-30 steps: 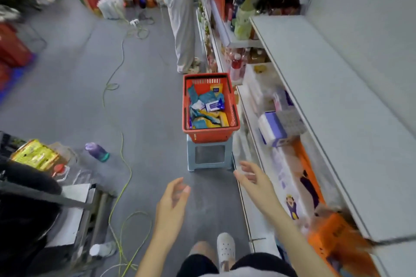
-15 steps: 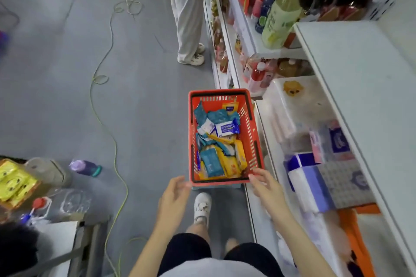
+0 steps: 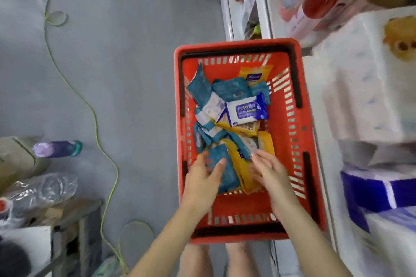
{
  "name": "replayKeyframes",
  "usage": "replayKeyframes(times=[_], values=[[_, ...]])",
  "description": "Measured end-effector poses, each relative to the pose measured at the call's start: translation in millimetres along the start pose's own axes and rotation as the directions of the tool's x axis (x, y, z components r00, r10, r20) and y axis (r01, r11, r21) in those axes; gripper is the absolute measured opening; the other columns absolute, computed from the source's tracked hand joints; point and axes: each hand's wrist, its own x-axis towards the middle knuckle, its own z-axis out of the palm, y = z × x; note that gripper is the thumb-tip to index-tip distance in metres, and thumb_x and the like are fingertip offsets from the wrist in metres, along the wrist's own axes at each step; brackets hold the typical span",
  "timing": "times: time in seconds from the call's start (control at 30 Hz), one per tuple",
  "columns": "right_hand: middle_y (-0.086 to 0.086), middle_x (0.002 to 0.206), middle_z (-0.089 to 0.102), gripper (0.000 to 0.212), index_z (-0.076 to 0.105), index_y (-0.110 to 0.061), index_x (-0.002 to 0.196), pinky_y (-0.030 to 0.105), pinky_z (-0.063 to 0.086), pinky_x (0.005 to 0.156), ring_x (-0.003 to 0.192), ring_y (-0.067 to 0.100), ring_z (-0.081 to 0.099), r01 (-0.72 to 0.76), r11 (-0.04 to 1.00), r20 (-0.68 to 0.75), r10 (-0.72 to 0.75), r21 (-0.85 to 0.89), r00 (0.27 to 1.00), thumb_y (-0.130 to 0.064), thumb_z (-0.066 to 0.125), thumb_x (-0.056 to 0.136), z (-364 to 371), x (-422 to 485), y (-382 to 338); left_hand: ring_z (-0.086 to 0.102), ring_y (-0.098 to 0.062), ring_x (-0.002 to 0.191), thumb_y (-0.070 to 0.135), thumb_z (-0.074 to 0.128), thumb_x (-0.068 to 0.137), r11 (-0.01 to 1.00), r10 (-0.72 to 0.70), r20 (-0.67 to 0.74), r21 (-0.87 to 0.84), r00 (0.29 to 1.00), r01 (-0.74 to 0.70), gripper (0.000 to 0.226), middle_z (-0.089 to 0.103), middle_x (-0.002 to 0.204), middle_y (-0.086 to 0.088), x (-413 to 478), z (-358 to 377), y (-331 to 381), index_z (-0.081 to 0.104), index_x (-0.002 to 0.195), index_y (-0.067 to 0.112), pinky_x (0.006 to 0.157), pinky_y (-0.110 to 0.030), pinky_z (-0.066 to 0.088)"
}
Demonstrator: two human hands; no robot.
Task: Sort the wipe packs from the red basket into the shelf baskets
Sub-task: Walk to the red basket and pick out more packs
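Since half a second ago, both hands have moved from the near rim into the red basket. Left hand: fingers straight and spread on a teal pack, not closed round it. A yellow pack lies alongside. Right hand: fingers apart, blurred, holding nothing. A first pick is judged imminent. The wipe packs are all in the basket: flat soft pouches, loosely heaped and overlapping.
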Motion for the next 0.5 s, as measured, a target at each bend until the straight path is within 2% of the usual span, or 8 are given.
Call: replayKeyframes(times=[0.07, 0.17, 0.23, 0.27, 0.33, 0.37, 0.43, 0.5], values=[[-0.004, 0.11, 0.07, 0.025, 0.062, -0.026, 0.108, 0.031, 0.052, 0.086, 0.101, 0.011, 0.066, -0.017, 0.999, 0.0, 0.017, 0.042, 1.0, -0.034, 0.067, 0.085, 7, 32, 2, 0.058, -0.01, 0.106, 0.045, 0.057, 0.089, 0.976, -0.149, 0.018, -0.156, 0.989, 0.15, 0.05, 0.06, 0.12, 0.005, 26, 20, -12, 0.049, 0.132, 0.021, 0.086, -0.02, 0.046], [0.001, 0.11, 0.07, 0.034, 0.06, -0.019, 0.118, 0.021, 0.055, 0.075, 0.099, 0.011, 0.068, -0.047, 0.986, -0.036, 0.054, 0.162, 0.998, -0.027, 0.068, 0.086, 17, 72, 3, 0.06, -0.018, 0.105, 0.045, 0.061, 0.086, 0.88, -0.323, -0.031, -0.377, 0.946, 0.288, 0.052, 0.061, 0.121, 0.001, 62, 43, -18, 0.048, 0.13, 0.02, 0.085, -0.029, 0.048], [0.004, 0.112, 0.07, 0.042, 0.057, -0.016, 0.123, 0.027, 0.056, 0.082, 0.101, 0.016, 0.068, -0.053, 0.973, -0.092, 0.076, 0.223, 0.993, -0.026, 0.07, 0.084, 24, 92, 2, 0.063, -0.021, 0.103, 0.044, 0.063, 0.086, 0.873, -0.345, -0.119, -0.405, 0.931, 0.271, 0.052, 0.066, 0.118, -0.003, 83, 53, -20, 0.051, 0.131, 0.022, 0.084, -0.029, 0.049], [0.004, 0.11, 0.071, 0.039, 0.06, -0.017, 0.119, 0.03, 0.056, 0.083, 0.1, 0.018, 0.068, -0.038, 0.968, -0.117, 0.069, 0.248, 0.991, -0.025, 0.071, 0.083, 26, 101, 1, 0.063, -0.022, 0.105, 0.045, 0.063, 0.085, 0.878, -0.355, -0.145, -0.392, 0.923, 0.276, 0.053, 0.067, 0.117, -0.002, 93, 57, -21, 0.051, 0.132, 0.025, 0.087, -0.03, 0.049], [0.001, 0.096, 0.074, 0.015, 0.067, -0.02, 0.1, 0.024, 0.057, 0.073, 0.092, 0.016, 0.071, 0.008, 0.953, -0.126, 0.032, 0.303, 0.991, -0.02, 0.069, 0.085, 30, 117, -4, 0.061, -0.023, 0.11, 0.051, 0.066, 0.08, 0.85, -0.394, -0.15, -0.435, 0.907, 0.298, 0.057, 0.066, 0.119, 0.002, 107, 66, -24, 0.05, 0.131, 0.032, 0.098, -0.039, 0.047], [-0.001, 0.089, 0.075, 0.007, 0.066, -0.021, 0.093, 0.02, 0.056, 0.071, 0.089, 0.013, 0.071, 0.011, 0.943, -0.139, 0.037, 0.331, 0.99, -0.018, 0.068, 0.086, 31, 124, -7, 0.061, -0.022, 0.11, 0.052, 0.068, 0.078, 0.807, -0.41, -0.134, -0.514, 0.902, 0.29, 0.057, 0.066, 0.119, 0.004, 112, 69, -24, 0.052, 0.129, 0.032, 0.1, -0.043, 0.046], [-0.001, 0.088, 0.073, 0.008, 0.062, -0.017, 0.094, 0.022, 0.054, 0.083, 0.086, 0.009, 0.069, -0.041, 0.897, -0.155, 0.121, 0.44, 0.981, -0.018, 0.066, 0.087, 35, 137, -14, 0.064, -0.022, 0.106, 0.046, 0.074, 0.076, 0.688, -0.443, -0.153, -0.69, 0.883, 0.225, 0.051, 0.069, 0.113, 0.002, 120, 78, -23, 0.059, 0.121, 0.027, 0.098, -0.044, 0.048], [0.002, 0.092, 0.07, 0.011, 0.061, -0.014, 0.093, 0.026, 0.051, 0.091, 0.086, 0.01, 0.067, -0.11, 0.847, -0.145, 0.215, 0.52, 0.966, -0.02, 0.067, 0.087, 42, 147, -18, 0.066, -0.021, 0.102, 0.041, 0.079, 0.071, 0.652, -0.492, -0.232, -0.736, 0.839, 0.179, 0.046, 0.071, 0.107, 0.0, 131, 84, -21, 0.062, 0.111, 0.025, 0.096, -0.041, 0.051]])
